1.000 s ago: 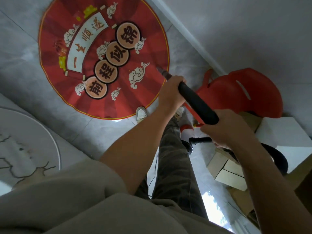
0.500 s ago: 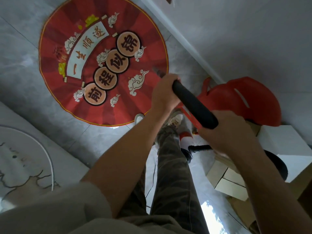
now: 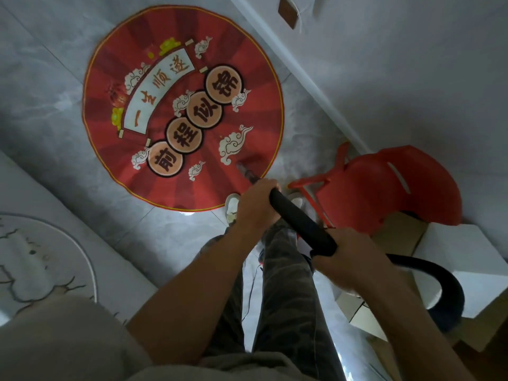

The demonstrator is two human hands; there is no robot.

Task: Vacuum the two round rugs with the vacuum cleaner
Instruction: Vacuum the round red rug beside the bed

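Left hand (image 3: 254,204) and right hand (image 3: 341,259) are both wrapped round the black vacuum wand (image 3: 299,224). The nozzle (image 3: 243,167) is right by the edge of the red round rug (image 3: 143,166), so suction might bunch it up.

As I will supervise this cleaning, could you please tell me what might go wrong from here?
The black vacuum wand, held by the left hand and right hand, has its nozzle near the edge of the round red printed rug; suction might lift it. The red plastic chair sits close by and could snag the black hose. A thin cable between the legs could trip the person.
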